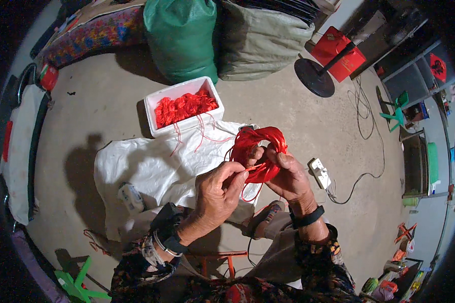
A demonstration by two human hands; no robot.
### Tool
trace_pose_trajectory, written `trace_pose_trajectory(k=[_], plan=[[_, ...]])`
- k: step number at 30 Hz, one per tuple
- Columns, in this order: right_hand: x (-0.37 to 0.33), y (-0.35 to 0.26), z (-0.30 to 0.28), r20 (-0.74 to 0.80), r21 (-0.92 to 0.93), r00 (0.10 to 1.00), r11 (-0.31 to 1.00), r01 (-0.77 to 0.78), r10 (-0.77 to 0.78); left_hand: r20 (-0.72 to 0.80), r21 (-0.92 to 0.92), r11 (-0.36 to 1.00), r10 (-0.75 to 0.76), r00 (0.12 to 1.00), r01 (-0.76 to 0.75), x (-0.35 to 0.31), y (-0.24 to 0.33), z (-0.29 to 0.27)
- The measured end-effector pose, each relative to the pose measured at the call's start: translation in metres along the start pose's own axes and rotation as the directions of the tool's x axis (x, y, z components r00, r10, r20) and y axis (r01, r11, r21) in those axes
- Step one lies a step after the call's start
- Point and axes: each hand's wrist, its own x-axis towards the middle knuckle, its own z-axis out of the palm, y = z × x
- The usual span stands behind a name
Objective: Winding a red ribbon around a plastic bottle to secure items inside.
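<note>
A coiled bundle of shiny red cord (pixel 270 135) hangs looped in my right hand (pixel 291 178), whose fingers wrap through the ring and grip its lower right side. At the near left of the ring, my left hand (pixel 220 191) pinches a thin orange-red cord end (pixel 254 167) between thumb and forefinger. A loose loop of cord dangles below the bundle. Beyond my hands, a white foam box (pixel 184 126) holds several similar red bundles (pixel 185 108), with loose ends trailing over its near side. Under my hands and near the box, a white woven sheet (pixel 151 164) lies rumpled.
A green sack (pixel 181 40) and a pale sack (pixel 263 43) stand behind the box. To the right are a white power strip (pixel 319 173) with a black cable and a round black stand base (pixel 314 78). A small green stool (pixel 79 283) sits at lower left.
</note>
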Motion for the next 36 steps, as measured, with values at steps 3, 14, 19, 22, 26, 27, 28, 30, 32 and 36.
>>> trace_pose_trajectory(k=[3, 14, 19, 22, 26, 27, 28, 30, 32, 36], plan=[[0.003, -0.007, 0.02, 0.053, 0.025, 0.998, 0.999, 0.027, -0.028, -0.016, 0.044, 0.998, 0.043, 0.999, -0.043, 0.0, -0.003, 0.001], [0.006, -0.004, 0.013, 0.062, -0.012, 0.997, 0.999, 0.052, -0.051, 0.114, 0.172, 0.979, 0.088, 0.99, -0.107, 0.002, -0.002, -0.007], [0.004, -0.006, 0.011, 0.028, 0.018, 0.998, 0.998, 0.063, -0.063, 0.248, 0.238, 0.953, 0.129, 0.96, -0.189, 0.006, -0.002, -0.008], [0.006, -0.005, 0.009, 0.077, -0.012, 0.996, 0.999, 0.052, -0.051, 0.266, 0.405, 0.886, 0.122, 0.956, -0.226, 0.009, -0.008, -0.014], [0.007, -0.005, 0.008, 0.076, -0.042, 0.995, 0.996, 0.075, -0.072, 0.197, 0.419, 0.869, 0.194, 0.961, -0.261, 0.012, -0.009, -0.018], [0.007, -0.005, 0.008, 0.067, -0.048, 0.995, 0.996, 0.074, -0.07, 0.208, 0.432, 0.857, 0.209, 0.955, -0.282, 0.014, -0.009, -0.021], [0.007, -0.004, 0.007, 0.068, -0.032, 0.995, 0.997, 0.074, -0.072, 0.2, 0.409, 0.872, 0.203, 0.958, -0.27, 0.014, -0.011, -0.022], [0.007, -0.003, 0.005, 0.071, 0.0, 0.995, 0.997, 0.076, -0.076, 0.185, 0.361, 0.899, 0.192, 0.964, -0.248, 0.013, -0.013, -0.023], [0.006, -0.003, 0.005, 0.029, 0.02, 0.996, 0.996, 0.083, -0.083, 0.165, 0.306, 0.923, 0.189, 0.968, -0.233, 0.015, -0.008, -0.025], [0.005, -0.004, 0.003, 0.031, 0.032, 0.996, 0.996, 0.082, -0.083, 0.155, 0.127, 0.992, -0.006, 0.988, -0.014, 0.016, -0.003, -0.03]])
